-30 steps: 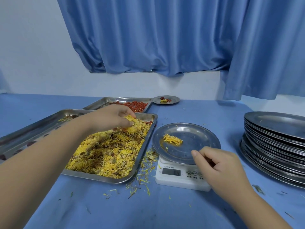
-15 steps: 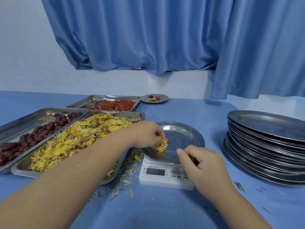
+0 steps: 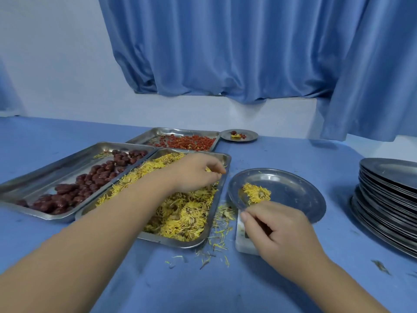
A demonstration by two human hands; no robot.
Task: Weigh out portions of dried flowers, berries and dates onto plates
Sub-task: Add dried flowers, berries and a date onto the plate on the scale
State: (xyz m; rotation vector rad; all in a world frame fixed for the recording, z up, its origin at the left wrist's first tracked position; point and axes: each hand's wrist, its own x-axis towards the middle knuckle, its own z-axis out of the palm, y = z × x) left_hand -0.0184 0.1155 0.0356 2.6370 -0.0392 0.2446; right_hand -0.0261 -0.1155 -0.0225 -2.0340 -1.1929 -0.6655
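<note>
My left hand (image 3: 194, 175) pinched at yellow dried flowers (image 3: 185, 213) just left of the round steel plate (image 3: 293, 193); my right hand (image 3: 279, 231) sat loosely curled, empty, at its near rim.

One wide-angle view, from a camera on the person's head. It sits close above the worktop's (image 3: 293, 154) near edge, tilted forward and down, facing the far edge, wall (image 3: 56, 64) and curtain (image 3: 225, 53). The left hand (image 3: 196, 172) and right hand (image 3: 277, 231) reach in from the near corners, filling the foreground.
</note>
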